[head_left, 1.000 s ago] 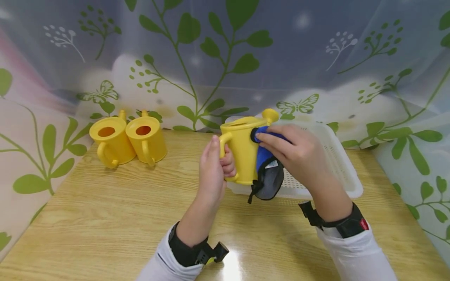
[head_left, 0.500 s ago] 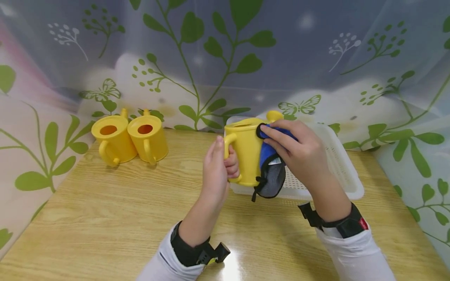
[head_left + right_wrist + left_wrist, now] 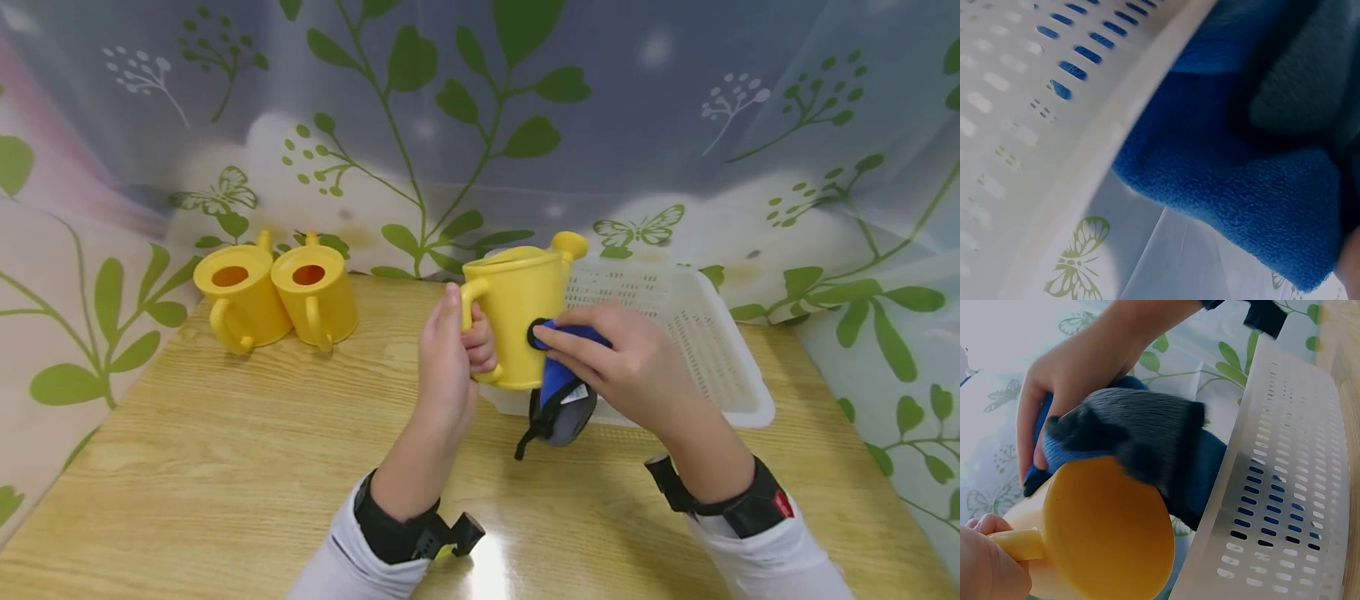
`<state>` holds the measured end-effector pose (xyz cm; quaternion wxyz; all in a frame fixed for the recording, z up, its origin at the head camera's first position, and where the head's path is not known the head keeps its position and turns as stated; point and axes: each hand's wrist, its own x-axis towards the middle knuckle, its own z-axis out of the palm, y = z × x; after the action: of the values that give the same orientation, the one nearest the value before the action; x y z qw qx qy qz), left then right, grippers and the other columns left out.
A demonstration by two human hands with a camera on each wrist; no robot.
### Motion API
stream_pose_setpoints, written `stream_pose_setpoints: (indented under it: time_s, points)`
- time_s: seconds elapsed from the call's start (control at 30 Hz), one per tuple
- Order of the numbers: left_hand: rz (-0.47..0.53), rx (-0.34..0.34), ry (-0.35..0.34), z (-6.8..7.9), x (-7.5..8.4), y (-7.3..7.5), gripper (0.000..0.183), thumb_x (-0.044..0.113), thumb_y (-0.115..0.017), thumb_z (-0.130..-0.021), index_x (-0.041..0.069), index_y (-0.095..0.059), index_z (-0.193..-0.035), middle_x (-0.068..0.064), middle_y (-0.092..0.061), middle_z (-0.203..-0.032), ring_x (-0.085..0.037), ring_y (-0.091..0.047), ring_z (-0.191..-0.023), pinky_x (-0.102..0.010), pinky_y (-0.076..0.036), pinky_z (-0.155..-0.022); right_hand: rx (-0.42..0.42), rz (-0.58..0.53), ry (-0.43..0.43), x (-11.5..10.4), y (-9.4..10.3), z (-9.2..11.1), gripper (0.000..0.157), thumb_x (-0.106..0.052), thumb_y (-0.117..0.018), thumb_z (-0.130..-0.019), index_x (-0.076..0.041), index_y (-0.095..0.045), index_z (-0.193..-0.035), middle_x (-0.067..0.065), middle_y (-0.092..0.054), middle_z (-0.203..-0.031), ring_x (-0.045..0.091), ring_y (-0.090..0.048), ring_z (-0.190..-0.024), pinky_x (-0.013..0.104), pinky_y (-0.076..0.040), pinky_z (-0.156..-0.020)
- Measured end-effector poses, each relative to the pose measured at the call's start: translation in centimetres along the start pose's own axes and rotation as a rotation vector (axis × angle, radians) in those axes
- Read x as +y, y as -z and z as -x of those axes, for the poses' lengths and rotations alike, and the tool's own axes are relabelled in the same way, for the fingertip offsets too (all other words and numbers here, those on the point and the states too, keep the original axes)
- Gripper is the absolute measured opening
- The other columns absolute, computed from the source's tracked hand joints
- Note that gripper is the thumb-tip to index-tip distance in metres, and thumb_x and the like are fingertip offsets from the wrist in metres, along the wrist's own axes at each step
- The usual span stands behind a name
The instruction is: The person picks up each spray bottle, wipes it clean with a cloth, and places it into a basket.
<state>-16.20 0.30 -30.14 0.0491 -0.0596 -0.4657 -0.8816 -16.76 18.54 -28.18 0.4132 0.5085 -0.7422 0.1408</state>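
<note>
My left hand (image 3: 446, 354) grips the handle of a yellow watering can (image 3: 513, 321), held up off the table and nearly upright, its spout pointing away to the right. In the left wrist view the can's round base (image 3: 1110, 531) faces the camera. Against the can's right side, my right hand (image 3: 630, 358) pinches a blue and grey cloth (image 3: 562, 367) with black edging. The cloth's lower part hangs below the fingers. Its blue pile (image 3: 1229, 194) fills much of the right wrist view, where the right hand is mostly out of frame.
A white perforated plastic basket (image 3: 731, 367) sits behind and right of the hands. Two more yellow watering cans, a left one (image 3: 251, 304) and a right one (image 3: 330, 304), stand side by side at the back left of the wooden table (image 3: 225, 467). A leaf-patterned curtain (image 3: 360, 158) hangs behind.
My right hand has slid the cloth down the can's side, from near the rim to about mid-height. The can shifted slightly right, then back left, with my left hand still on its handle.
</note>
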Motion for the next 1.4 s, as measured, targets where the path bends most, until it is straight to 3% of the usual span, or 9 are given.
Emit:
stream_pose_setpoints:
  time_s: [0.23,0.4,0.63,0.87,1.17,1.27,1.4]
  points:
    - [0.023,-0.008,-0.018,-0.2,0.2,0.4,0.034,0.038,-0.032,-0.099,0.012,-0.038,-0.077,0.007,-0.025,-0.051,-0.007,-0.019,-0.043,-0.019,-0.018,-0.042,-0.117,-0.040,0.052,-1.1,0.5,1.1,0.020,-0.022,-0.052,-0.094,-0.014,-0.067,-0.103,0.006,-0.061,-0.092,0.019,-0.057,-0.079,0.033,-0.051,-0.069]
    - [0.020,-0.038,-0.030,-0.2,0.1,0.3,0.034,0.038,-0.032,-0.099,0.013,-0.037,-0.077,0.007,-0.025,-0.051,-0.008,-0.019,-0.043,-0.020,-0.019,-0.042,-0.144,-0.033,0.042,-1.3,1.0,1.2,0.024,-0.018,-0.044,-0.097,-0.015,-0.067,-0.103,0.005,-0.060,-0.093,0.018,-0.056,-0.079,0.032,-0.050,-0.067]
    - [0.026,-0.061,-0.046,-0.1,-0.1,0.2,0.034,0.037,-0.031,-0.099,0.012,-0.037,-0.077,0.007,-0.025,-0.051,-0.008,-0.019,-0.042,-0.020,-0.017,-0.041,-0.061,-0.011,0.022,-0.1,0.6,0.2,0.021,-0.015,-0.048,-0.095,-0.015,-0.067,-0.103,0.008,-0.062,-0.093,0.021,-0.057,-0.075,0.033,-0.050,-0.063]
    - [0.014,-0.079,-0.031,-0.3,-0.7,0.1,0.034,0.037,-0.031,-0.100,0.012,-0.037,-0.077,0.008,-0.025,-0.051,-0.008,-0.018,-0.042,-0.020,-0.017,-0.041,0.006,-0.032,-0.016,1.9,0.2,-0.7,0.020,-0.014,-0.051,-0.093,-0.012,-0.067,-0.104,0.015,-0.062,-0.094,0.027,-0.058,-0.082,0.039,-0.050,-0.069]
    - [0.017,-0.081,-0.002,-0.5,-1.3,0.1,0.034,0.039,-0.031,-0.099,0.013,-0.037,-0.078,0.009,-0.026,-0.050,-0.007,-0.018,-0.042,-0.020,-0.017,-0.042,0.162,-0.029,-0.215,3.1,-0.5,-1.6,0.025,-0.003,-0.069,-0.076,-0.011,-0.070,-0.099,0.015,-0.064,-0.094,0.030,-0.058,-0.086,0.042,-0.049,-0.076]
    - [0.022,-0.078,-0.001,-0.5,-1.2,0.2,0.034,0.039,-0.031,-0.099,0.013,-0.037,-0.078,0.009,-0.026,-0.051,-0.007,-0.018,-0.042,-0.019,-0.017,-0.042,0.158,-0.038,-0.197,3.2,-0.6,-1.7,0.025,-0.003,-0.069,-0.075,-0.011,-0.070,-0.099,0.015,-0.065,-0.093,0.030,-0.058,-0.085,0.042,-0.049,-0.075]
    - [0.026,-0.070,-0.007,-0.6,-1.1,0.3,0.035,0.039,-0.031,-0.099,0.012,-0.037,-0.079,0.008,-0.025,-0.051,-0.007,-0.018,-0.042,-0.020,-0.017,-0.042,0.092,-0.052,-0.108,3.0,-0.4,-1.4,0.022,-0.005,-0.068,-0.078,-0.011,-0.070,-0.099,0.015,-0.064,-0.092,0.029,-0.059,-0.084,0.041,-0.050,-0.073]
